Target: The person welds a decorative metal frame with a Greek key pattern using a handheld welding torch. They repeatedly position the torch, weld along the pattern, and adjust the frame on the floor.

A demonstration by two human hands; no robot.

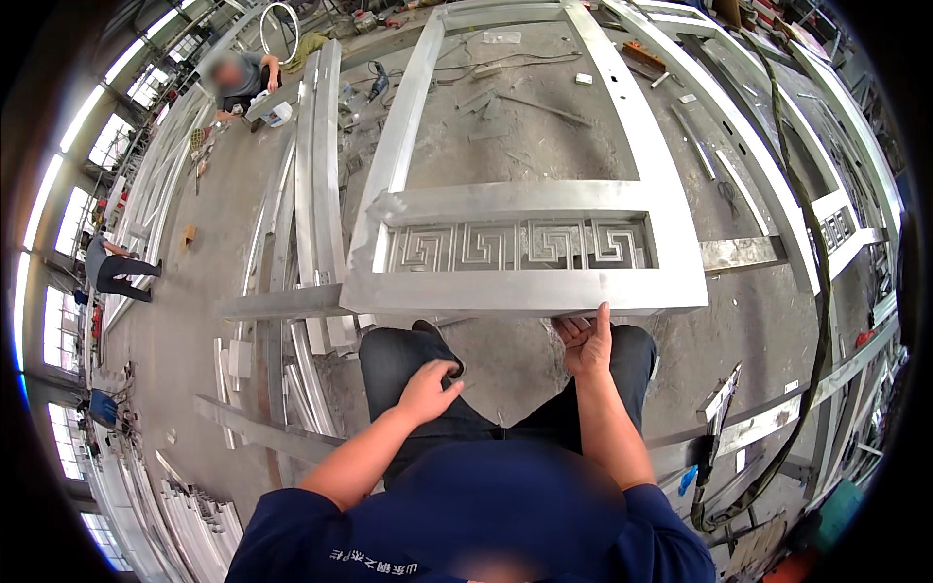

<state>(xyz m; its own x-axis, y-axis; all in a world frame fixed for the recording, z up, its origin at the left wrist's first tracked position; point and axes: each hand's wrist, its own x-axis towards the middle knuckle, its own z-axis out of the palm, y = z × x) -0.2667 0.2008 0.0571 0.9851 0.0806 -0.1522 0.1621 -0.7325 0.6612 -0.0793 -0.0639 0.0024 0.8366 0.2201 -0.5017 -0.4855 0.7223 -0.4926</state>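
A large silvery metal frame lies raised in front of me, with its near bar close to my knees. Set in its near end is a panel of square spiral fretwork. My right hand is at the near bar, right of its middle: the thumb points up against the front edge and the fingers curl just under it. Over my left thigh, my left hand is empty, its fingers loosely bent and apart. It does not touch the frame.
A metal beam supports the frame on the left, beside long metal profiles. More frames lie to the right, crossed by a dark cable. Offcuts and a power tool lie on the floor. Two people are at left.
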